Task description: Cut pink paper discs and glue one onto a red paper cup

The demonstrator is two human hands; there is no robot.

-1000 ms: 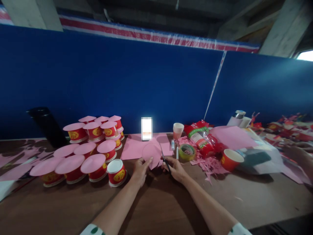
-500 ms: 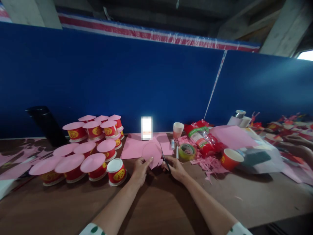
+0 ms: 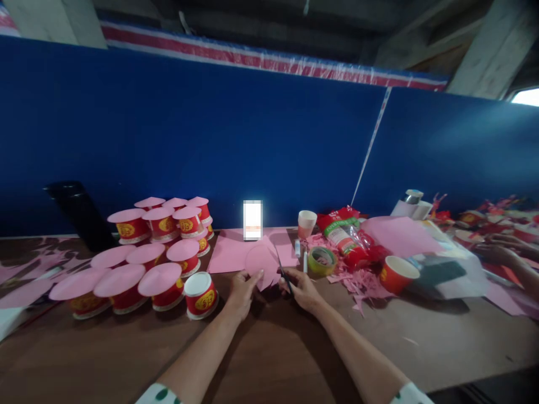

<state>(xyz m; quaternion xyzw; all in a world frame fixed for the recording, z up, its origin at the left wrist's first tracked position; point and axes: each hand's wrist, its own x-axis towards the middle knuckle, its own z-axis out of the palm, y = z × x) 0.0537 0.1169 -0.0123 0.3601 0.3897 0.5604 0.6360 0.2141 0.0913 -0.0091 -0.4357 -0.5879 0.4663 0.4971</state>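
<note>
My left hand (image 3: 244, 294) pinches the lower left edge of a round pink paper piece (image 3: 261, 264), thumb on top. In my right hand (image 3: 304, 289) is a pair of dark scissors (image 3: 286, 278), its blades pointing up and away along the right side of the paper; whether the blades are apart I cannot tell. Behind the piece lie pink paper sheets (image 3: 227, 252). To the left of my left hand an upside-down red paper cup (image 3: 201, 297) stands beside several red cups topped with pink paper discs (image 3: 118, 280).
A bright, blurred-out screen (image 3: 252, 220) stands against the blue partition (image 3: 236, 134). On the right are a tape roll (image 3: 322, 261), a red plastic bag (image 3: 347, 238), pink paper shreds (image 3: 366, 283) and an orange cup (image 3: 398, 274). A co-worker's hand (image 3: 511, 255) shows at far right. A black bottle (image 3: 82, 216) leans left.
My hands, the paper and the scissors look almost unmoved. At the far right the co-worker's hands have shifted position.
</note>
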